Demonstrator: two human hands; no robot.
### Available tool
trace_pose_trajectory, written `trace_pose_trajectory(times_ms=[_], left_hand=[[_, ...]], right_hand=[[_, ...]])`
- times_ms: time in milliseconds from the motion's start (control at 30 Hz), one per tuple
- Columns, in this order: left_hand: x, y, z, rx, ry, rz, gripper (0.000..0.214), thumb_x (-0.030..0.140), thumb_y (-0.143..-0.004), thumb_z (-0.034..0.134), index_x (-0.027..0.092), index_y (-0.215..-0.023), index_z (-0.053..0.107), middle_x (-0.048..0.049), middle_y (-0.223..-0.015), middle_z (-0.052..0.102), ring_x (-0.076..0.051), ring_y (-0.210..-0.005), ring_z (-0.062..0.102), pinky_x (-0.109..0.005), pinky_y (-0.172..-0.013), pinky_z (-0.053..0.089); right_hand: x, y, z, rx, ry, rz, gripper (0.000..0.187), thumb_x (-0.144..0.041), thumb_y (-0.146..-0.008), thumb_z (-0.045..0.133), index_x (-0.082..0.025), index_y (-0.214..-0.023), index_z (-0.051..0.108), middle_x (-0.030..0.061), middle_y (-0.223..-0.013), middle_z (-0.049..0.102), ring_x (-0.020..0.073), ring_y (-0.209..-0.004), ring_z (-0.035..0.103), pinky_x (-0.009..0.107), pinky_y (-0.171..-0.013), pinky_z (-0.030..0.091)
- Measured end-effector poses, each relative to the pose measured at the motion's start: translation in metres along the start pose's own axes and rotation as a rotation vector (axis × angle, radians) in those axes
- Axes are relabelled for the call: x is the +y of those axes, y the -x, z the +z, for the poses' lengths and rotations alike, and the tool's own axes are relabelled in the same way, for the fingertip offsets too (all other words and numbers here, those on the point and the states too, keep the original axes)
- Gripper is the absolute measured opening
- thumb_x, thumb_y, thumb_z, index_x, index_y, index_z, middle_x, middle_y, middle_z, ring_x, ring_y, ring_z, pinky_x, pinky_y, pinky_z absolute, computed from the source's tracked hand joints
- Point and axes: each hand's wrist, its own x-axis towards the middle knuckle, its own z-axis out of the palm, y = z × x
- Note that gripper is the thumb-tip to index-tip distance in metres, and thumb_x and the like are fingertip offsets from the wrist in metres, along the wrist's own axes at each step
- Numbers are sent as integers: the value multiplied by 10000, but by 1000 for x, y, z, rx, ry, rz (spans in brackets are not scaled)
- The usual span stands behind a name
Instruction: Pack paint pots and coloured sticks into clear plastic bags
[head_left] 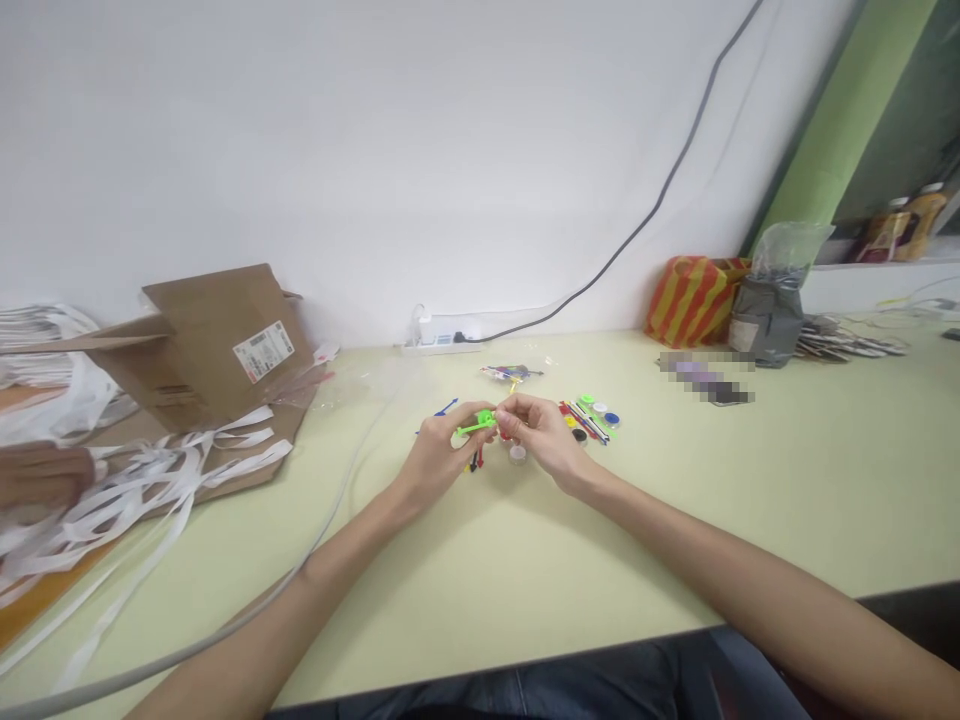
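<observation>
Between the fingers of my left hand (442,445) is a bright green plastic piece (480,423) with a round hub and an arrow-tipped arm. My right hand (544,437) meets it from the other side, thumb and fingers pinched together. What those right fingertips grip is hidden; a bit of red shows just below them. On the table under my hands lie small black and red arrows (477,460) and a round white disc (517,455). A blue arrow (448,407) pokes out beyond my left hand. Right of my right hand are coloured sticks (589,422) and several round discs, including a blue disc (612,420).
More small coloured parts (512,372) lie behind my hands. An open cardboard box (225,350) and white strips (187,470) fill the left side. A grey cable (330,520) crosses near my left forearm. A power strip (442,337), striped bag (690,300) and grey bag (766,315) stand along the wall.
</observation>
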Motion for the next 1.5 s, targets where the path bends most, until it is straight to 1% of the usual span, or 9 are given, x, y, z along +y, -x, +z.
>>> trace_pose_trajectory(times_ms=[233, 567, 767, 900, 1133, 1233, 1333, 1433, 1500], left_hand=[[-4, 1, 1, -9, -20, 18, 255, 353, -975, 556, 244, -1184, 651, -1, -852, 706, -159, -723, 674, -281, -726, 539], [1, 1, -2, 0, -204, 81, 253, 388, -988, 520, 233, -1118, 671, 5, -804, 700, -146, -719, 632, -255, -713, 491], [-4, 1, -5, 4, -266, 149, 222, 349, -991, 526, 233, -1114, 671, 22, -721, 685, -131, -670, 627, -234, -673, 466], [-7, 1, -5, 23, -310, 228, 210, 326, -1002, 512, 219, -1096, 666, 6, -767, 710, -125, -638, 620, -236, -622, 442], [-12, 1, -4, 23, -364, 290, 185, 286, -1005, 500, 217, -1090, 650, -18, -814, 735, -143, -670, 637, -264, -662, 459], [-13, 1, -5, 13, -354, 232, 181, 310, -1007, 504, 234, -1099, 640, -8, -835, 736, -150, -719, 664, -257, -679, 467], [-16, -1, -8, 55, -358, 123, 263, 386, -981, 554, 257, -1208, 582, -7, -898, 744, -175, -837, 708, -257, -726, 491], [-26, -6, -19, 127, -401, 87, 384, 433, -949, 591, 266, -1288, 521, -1, -924, 752, -189, -868, 707, -292, -808, 500], [-37, -9, -31, 189, -454, 45, 347, 411, -969, 545, 259, -1281, 528, 11, -879, 742, -184, -822, 684, -310, -826, 491]], right_hand=[[10, -2, -1, 52, 42, -11, 428, -598, -822, 681, -175, -850, 630, 12, -729, 601, 133, -637, 537, 259, -592, 410], [0, 5, 5, 62, 286, -137, 289, -474, -920, 580, -199, -831, 582, 1, -736, 614, 142, -670, 548, 266, -623, 419], [2, 8, 7, 49, 324, -166, 228, -414, -959, 521, -213, -853, 544, -1, -768, 596, 145, -685, 524, 265, -626, 404], [3, 7, 7, 45, 342, -175, 221, -408, -966, 503, -215, -864, 540, -2, -765, 595, 150, -696, 536, 268, -648, 414], [7, 6, 7, 25, 346, -196, 196, -378, -965, 496, -214, -865, 536, -5, -787, 615, 145, -714, 550, 270, -676, 424], [6, 7, 8, 26, 332, -195, 167, -351, -956, 495, -212, -879, 546, 1, -807, 625, 148, -733, 560, 268, -676, 429], [5, 4, 4, 49, 340, -185, 125, -293, -923, 510, -202, -878, 583, 6, -812, 644, 148, -734, 579, 266, -678, 438], [7, -8, -9, 122, 344, -175, 115, -263, -883, 552, -182, -878, 633, 20, -805, 686, 157, -743, 635, 278, -710, 464], [10, -25, -19, 192, 325, -144, 138, -254, -869, 573, -164, -925, 661, 40, -814, 718, 171, -767, 669, 283, -719, 479]])
